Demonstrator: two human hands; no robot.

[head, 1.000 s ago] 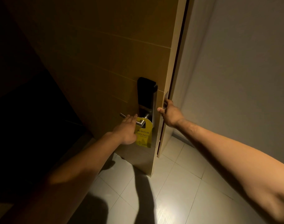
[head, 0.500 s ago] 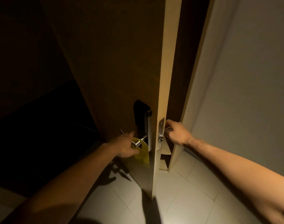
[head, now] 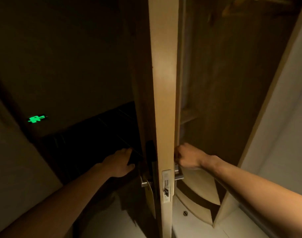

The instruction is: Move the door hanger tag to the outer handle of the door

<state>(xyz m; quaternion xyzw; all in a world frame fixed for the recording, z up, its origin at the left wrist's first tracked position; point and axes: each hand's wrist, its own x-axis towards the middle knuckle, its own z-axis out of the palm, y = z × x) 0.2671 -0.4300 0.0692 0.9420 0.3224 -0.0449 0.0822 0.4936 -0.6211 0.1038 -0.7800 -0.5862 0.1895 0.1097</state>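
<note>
The wooden door stands edge-on in the middle of the view. The yellow door hanger tag hangs from the steel handle on the door's left face, seen nearly edge-on. My left hand hovers up and left of that handle, fingers spread, apart from the tag. My right hand is closed around the handle on the door's right face. A black lock plate sits above the left handle. The latch plate shows on the door's edge.
Left of the door lies a dark corridor with a glowing green exit sign low on the wall. The door frame and a pale wall stand on the right. A small door stop sits on the light tiled floor.
The door has swung further open, now edge-on to me. My left hand has let go of the tag and lifted away up-left. The tag stays on the left handle.
</note>
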